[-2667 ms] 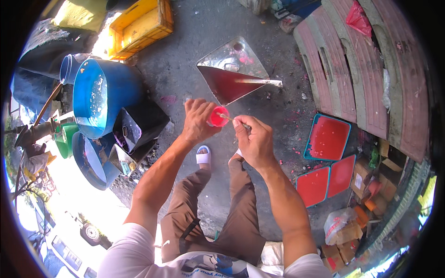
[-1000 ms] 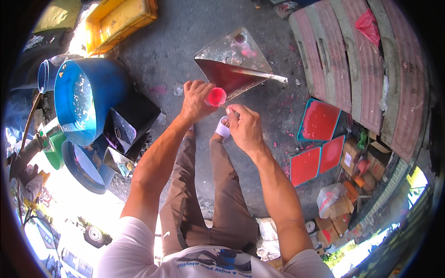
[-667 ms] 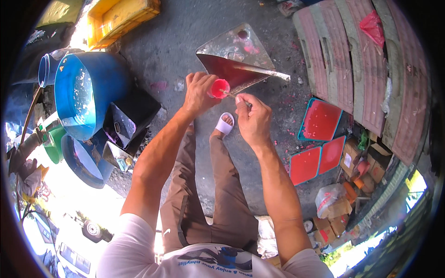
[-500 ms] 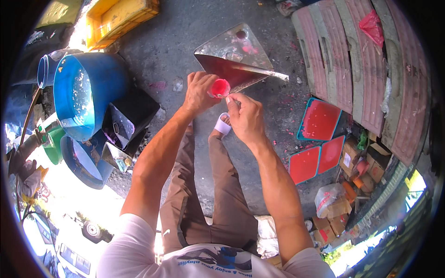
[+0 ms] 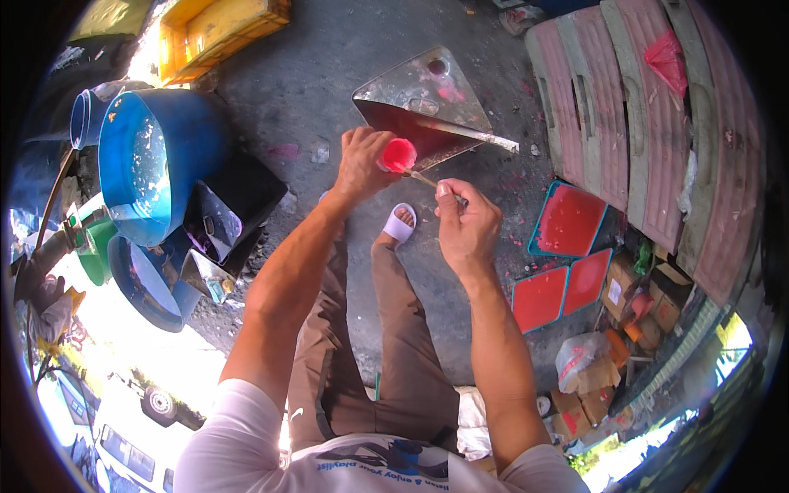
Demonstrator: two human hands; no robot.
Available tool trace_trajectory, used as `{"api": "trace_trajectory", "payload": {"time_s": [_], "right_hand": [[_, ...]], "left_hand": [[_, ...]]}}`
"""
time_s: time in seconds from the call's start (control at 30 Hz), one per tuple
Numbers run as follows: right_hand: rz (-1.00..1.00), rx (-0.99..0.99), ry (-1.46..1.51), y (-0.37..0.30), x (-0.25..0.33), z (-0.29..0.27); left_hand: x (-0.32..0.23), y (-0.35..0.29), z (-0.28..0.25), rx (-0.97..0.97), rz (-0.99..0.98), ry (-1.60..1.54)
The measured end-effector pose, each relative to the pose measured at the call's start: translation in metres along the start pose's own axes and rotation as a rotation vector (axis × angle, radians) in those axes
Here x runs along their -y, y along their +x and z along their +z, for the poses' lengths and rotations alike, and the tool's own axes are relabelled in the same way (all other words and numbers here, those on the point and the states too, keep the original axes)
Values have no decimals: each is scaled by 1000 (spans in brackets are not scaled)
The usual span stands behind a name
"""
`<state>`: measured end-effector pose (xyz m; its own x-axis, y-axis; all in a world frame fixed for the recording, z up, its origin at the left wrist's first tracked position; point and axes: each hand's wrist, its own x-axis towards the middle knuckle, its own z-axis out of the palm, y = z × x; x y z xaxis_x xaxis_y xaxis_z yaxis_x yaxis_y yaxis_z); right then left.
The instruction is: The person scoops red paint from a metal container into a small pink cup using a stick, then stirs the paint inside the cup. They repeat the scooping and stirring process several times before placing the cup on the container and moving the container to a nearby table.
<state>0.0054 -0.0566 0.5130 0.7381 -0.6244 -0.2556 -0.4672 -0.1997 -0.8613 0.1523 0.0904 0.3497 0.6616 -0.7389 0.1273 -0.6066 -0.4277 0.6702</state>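
My left hand (image 5: 360, 167) is wrapped round a small cup (image 5: 399, 154) coated bright pinkish red inside, its mouth tilted towards me. Pinched in my right hand (image 5: 470, 223) is a thin stick-like tool (image 5: 424, 178), with its red tip at the cup's mouth; its exact kind is unclear. Just beyond both hands, a cut-open metal can (image 5: 421, 97) lies on the floor, its inner wall stained dark red. A pale flat bar (image 5: 485, 138) lies across the can's near edge.
Shallow trays (image 5: 540, 297) of red material lie on the floor at right, near ridged slabs (image 5: 649, 123). A blue drum (image 5: 156, 164), a black container (image 5: 238, 197) and a yellow crate (image 5: 218, 37) stand at left. Cardboard boxes (image 5: 625, 283) sit at lower right.
My right hand has drawn back towards me and to the right, so more of the stick shows. The cup appears slightly farther right in the view.
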Motion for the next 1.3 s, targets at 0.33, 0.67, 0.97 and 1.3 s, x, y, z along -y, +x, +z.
{"api": "trace_trajectory", "payload": {"time_s": [0.33, 0.67, 0.97, 1.3], "right_hand": [[83, -197, 56, 5, -60, -22], [-248, 233, -850, 104, -147, 74], [-178, 326, -1034, 124, -158, 107], [-151, 182, -890, 94, -117, 62]], "left_hand": [[12, -9, -2, -85, -205, -97], [16, -3, -2, -153, -298, -152], [18, -3, 2, -178, -377, -214], [23, -6, -5, -150, -230, -156]]}}
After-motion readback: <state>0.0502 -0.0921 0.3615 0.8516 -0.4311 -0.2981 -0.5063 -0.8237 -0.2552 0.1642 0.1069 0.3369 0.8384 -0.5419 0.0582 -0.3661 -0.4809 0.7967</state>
